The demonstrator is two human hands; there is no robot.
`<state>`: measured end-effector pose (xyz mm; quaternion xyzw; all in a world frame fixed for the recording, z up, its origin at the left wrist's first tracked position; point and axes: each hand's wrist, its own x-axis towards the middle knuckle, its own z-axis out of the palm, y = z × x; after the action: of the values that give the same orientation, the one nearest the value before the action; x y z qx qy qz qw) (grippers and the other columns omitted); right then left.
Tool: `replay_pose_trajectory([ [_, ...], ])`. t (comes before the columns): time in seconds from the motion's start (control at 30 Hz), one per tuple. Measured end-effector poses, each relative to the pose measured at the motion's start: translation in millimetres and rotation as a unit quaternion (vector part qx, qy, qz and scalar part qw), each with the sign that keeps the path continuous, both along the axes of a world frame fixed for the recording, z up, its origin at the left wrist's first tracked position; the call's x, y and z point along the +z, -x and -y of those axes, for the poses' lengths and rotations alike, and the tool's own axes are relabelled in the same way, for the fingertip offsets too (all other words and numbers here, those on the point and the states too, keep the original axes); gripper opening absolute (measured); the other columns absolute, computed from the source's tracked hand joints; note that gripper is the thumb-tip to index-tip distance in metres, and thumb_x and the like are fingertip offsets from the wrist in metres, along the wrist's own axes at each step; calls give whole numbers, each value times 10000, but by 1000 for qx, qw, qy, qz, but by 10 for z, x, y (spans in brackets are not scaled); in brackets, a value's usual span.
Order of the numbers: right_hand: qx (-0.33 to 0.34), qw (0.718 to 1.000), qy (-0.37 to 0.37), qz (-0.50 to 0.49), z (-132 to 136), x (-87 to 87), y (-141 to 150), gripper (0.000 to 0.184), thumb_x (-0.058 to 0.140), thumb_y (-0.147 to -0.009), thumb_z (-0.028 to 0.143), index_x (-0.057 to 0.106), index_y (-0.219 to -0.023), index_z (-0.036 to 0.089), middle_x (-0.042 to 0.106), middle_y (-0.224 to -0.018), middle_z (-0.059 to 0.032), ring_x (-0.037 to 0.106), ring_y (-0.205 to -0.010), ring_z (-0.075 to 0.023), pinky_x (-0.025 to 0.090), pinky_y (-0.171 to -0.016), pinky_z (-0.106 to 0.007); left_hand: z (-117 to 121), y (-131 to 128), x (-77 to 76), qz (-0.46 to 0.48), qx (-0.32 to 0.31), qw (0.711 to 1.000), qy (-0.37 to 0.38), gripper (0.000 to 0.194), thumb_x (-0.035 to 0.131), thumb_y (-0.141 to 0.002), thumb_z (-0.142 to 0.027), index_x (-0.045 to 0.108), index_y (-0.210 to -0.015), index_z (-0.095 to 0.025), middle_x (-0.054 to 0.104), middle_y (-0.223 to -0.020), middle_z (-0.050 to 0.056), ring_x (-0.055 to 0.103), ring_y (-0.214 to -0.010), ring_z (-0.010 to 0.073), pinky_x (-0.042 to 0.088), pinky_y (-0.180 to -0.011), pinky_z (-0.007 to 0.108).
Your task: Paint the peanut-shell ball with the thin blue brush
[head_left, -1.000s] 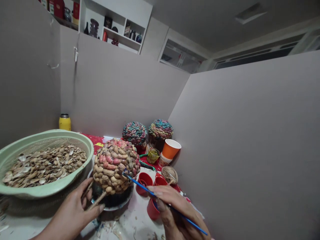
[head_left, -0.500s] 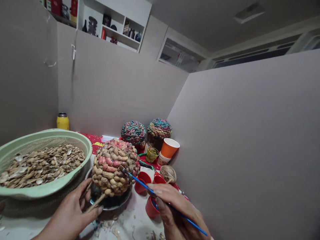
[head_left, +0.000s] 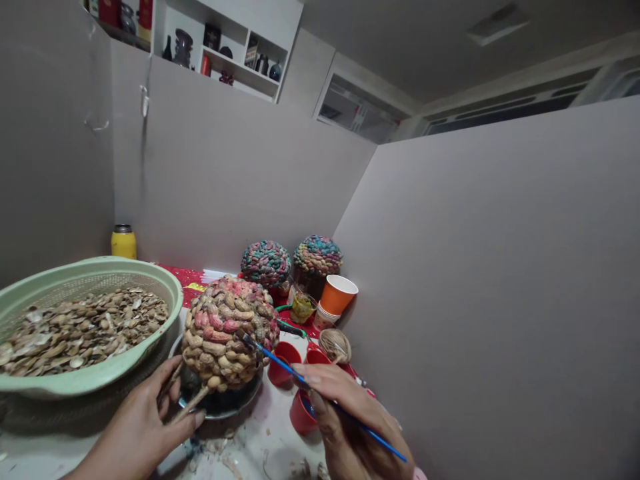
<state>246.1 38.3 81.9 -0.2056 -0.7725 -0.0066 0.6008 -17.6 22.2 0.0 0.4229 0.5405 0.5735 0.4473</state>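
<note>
A round ball covered in peanut shells, partly painted pink and red, rests over a dark metal bowl. From its lower side a thin, twine-like stem sticks out toward me. My left hand pinches this stem between thumb and fingers. Between the thumb and fingers of my right hand is a slim blue paintbrush. Its bristles are at the right front of the ball, seemingly touching the shells. Below the brush stands a red cup with dark blue liquid in it.
A green basket of broken shells stands at the left. Two colourfully painted shell balls sit at the back, near an orange paper cup, a twine ball and another red cup. Grey panels enclose the table.
The whole view has shifted very slightly. Both hands keep their grips, and the brush tip stays at about the same spot on the ball.
</note>
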Motion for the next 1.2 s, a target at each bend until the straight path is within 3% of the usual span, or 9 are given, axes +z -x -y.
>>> replay_pose_trajectory([
  [0.23, -21, 999, 5, -26, 4, 53, -66, 262, 659, -911, 25, 750, -1086, 198, 841, -928, -71, 825, -835, -221, 704, -771, -340, 8, -46, 207, 38, 13, 999, 22, 724, 947, -476, -201, 677, -1148, -208, 774, -1361, 146, 627, -1364, 430, 505, -1168, 484],
  [0.5, -4, 999, 7, -37, -24, 10, -5, 273, 693, -904, 31, 766, -1094, 212, 848, -968, -65, 831, -842, -223, 703, -814, -355, 18, -41, 150, 50, -9, 998, 24, 736, 956, -502, -221, 678, -1183, -216, 736, -1422, 152, 573, -1416, 420, 476, -1189, 470],
  [0.77, -5, 998, 40, -43, -10, 67, -39, 256, 638, -930, 39, 748, -1074, 220, 838, -961, -50, 819, -879, -199, 688, -767, -287, -4, -24, 234, 68, 28, 997, 40, 724, 972, -419, -209, 701, -1089, -248, 780, -1354, 122, 608, -1380, 436, 535, -1142, 468],
  [0.93, -7, 998, 16, -64, -14, 21, -32, 273, 654, -932, 41, 754, -1107, 225, 838, -929, -47, 822, -848, -214, 700, -754, -331, 3, -43, 177, 61, 32, 997, 36, 667, 979, -442, -248, 743, -1067, -248, 804, -1308, 113, 628, -1358, 443, 554, -1115, 488],
  [1.07, -19, 998, 4, -65, -23, -8, -7, 242, 674, -941, 75, 762, -1105, 228, 845, -946, -58, 831, -836, -234, 710, -775, -380, 41, -79, 164, 54, 60, 996, 24, 734, 987, -449, -276, 758, -1146, -248, 809, -1301, 103, 642, -1342, 441, 567, -1100, 478],
  [1.2, -11, 998, 6, -54, -18, 19, -23, 236, 657, -943, 69, 761, -1091, 221, 842, -930, -58, 829, -828, -227, 707, -770, -364, 35, -47, 234, 68, 47, 996, 43, 864, 1004, -396, -259, 757, -1224, -244, 848, -1193, 107, 671, -1295, 461, 590, -1067, 501],
])
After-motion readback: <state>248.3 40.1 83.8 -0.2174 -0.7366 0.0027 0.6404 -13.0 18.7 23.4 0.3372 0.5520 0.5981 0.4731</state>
